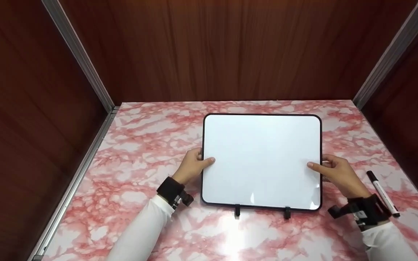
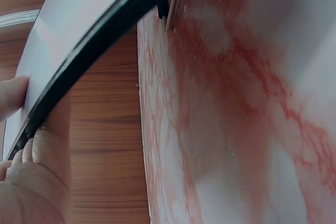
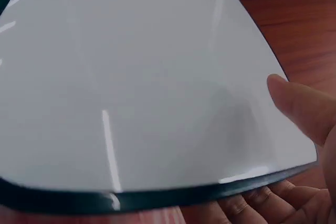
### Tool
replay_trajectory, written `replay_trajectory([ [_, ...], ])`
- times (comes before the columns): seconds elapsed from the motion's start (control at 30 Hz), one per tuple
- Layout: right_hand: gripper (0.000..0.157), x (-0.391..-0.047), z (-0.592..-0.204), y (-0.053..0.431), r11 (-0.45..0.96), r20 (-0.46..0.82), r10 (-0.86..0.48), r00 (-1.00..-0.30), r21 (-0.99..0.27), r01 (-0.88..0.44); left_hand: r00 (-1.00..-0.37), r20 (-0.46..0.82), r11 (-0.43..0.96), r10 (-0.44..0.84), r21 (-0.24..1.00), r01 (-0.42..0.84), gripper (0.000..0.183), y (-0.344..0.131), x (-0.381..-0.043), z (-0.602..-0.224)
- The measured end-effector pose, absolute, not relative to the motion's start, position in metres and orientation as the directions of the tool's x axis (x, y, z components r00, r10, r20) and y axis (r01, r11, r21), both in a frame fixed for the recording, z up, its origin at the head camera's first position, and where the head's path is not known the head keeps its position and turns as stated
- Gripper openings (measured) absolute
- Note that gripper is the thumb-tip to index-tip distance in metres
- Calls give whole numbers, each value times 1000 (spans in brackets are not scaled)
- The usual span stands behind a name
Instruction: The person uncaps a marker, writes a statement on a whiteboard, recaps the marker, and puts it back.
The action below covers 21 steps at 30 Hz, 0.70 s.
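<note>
A white board point(image 1: 261, 156) with a thin black frame and rounded corners leans upright, its lower edge at two small black stand hooks point(image 1: 237, 211). My left hand point(image 1: 191, 165) grips its left edge, thumb on the white face and fingers behind. On the opposite edge my right hand point(image 1: 337, 174) holds it the same way. In the left wrist view the thumb point(image 2: 11, 97) lies on the face, with fingers under the dark rim. The right wrist view shows the other thumb point(image 3: 302, 106) over the face and fingers curled beneath the frame. Most of the stand is hidden behind the board.
A white marker with a black cap point(image 1: 383, 194) lies on the table beside my right wrist. The table point(image 1: 140, 145) has a red and white marbled top. Dark wood panels point(image 1: 209, 50) enclose it at the back and both sides, with metal rails at the corners.
</note>
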State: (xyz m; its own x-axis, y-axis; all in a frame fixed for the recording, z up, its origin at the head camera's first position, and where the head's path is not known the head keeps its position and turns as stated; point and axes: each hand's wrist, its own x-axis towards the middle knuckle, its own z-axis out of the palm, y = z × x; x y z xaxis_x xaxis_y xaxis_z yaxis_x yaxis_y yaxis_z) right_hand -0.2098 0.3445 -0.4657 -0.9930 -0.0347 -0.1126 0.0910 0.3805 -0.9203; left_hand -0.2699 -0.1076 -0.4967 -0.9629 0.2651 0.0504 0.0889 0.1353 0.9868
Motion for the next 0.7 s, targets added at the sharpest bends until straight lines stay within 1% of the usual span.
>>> replay_trajectory([
  [0.07, 65, -208, -460, 352, 410, -54, 5, -999, -911, 52, -965, 53, 142, 256, 986, 91, 23, -108, -270, -497],
  [0.13, 65, -206, -456, 362, 512, 35, 66, -997, -859, 3, -967, 53, 142, 249, 986, 91, 22, -109, -269, -498],
  [0.2, 67, -204, -453, 373, 647, 129, 110, -986, -762, -27, -968, 53, 141, 245, 986, 90, 22, -109, -269, -498],
  [0.27, 72, -202, -452, 387, 775, 195, 135, -972, -632, -19, -968, 45, 137, 247, 987, 81, 22, -109, -269, -498],
  [0.37, 78, -200, -454, 411, 881, 233, 130, -964, -474, 4, -967, 40, 134, 251, 988, 76, 23, -108, -271, -500],
  [0.47, 85, -197, -457, 437, 923, 182, 159, -970, -377, 80, -966, 37, 132, 256, 989, 73, 24, -108, -271, -500],
  [0.6, 95, -192, -464, 462, 924, 51, 234, -971, -323, 206, -964, 40, 123, 264, 990, 75, 25, -108, -271, -499],
  [0.7, 98, -189, -469, 474, 917, -45, 262, -964, -301, 263, -961, 45, 116, 271, 990, 79, 25, -107, -272, -498],
])
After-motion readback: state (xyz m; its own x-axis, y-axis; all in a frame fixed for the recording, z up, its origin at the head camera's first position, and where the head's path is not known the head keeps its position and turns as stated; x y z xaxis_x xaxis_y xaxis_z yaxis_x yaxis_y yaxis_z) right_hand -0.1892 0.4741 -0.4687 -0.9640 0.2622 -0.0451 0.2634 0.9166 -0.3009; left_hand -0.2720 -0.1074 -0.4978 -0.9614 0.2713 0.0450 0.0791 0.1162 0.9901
